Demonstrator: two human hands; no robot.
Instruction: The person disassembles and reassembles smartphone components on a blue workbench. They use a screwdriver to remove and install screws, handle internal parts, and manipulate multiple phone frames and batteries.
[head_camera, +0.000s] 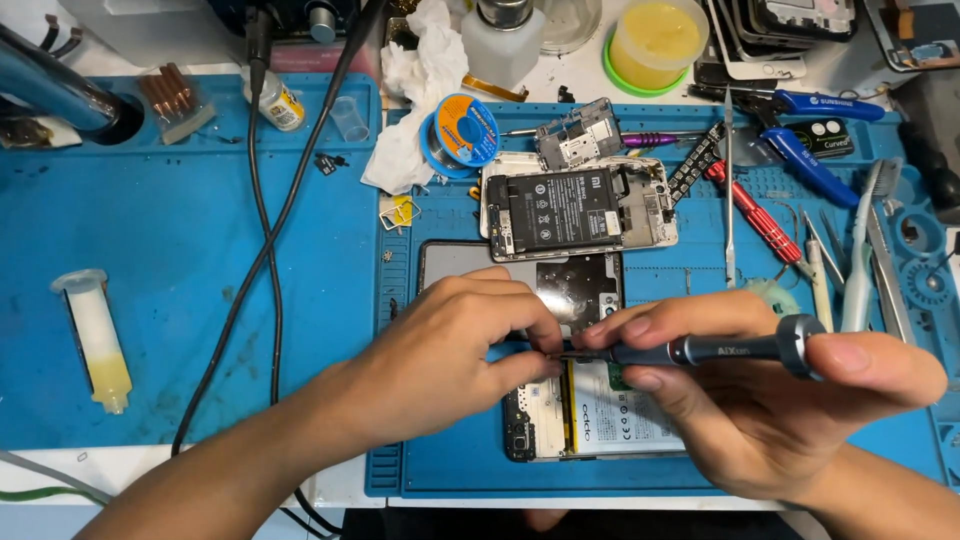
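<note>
Right hand (780, 400) grips a grey screwdriver (700, 349), tip at an opened phone (590, 410) on the blue mat (200, 250). Left hand (450, 350) pinches beside the tip. Second opened phone (575, 210) lies behind.

Phone repair workshop, blue repair mat (200, 250) on the bench, opened phones (580, 212) with bare batteries, screwdrivers (757, 218), tweezers (815, 240), solder reel (462, 130), flux syringe (97, 340), spare screens (790, 25) stacked at the back
</note>
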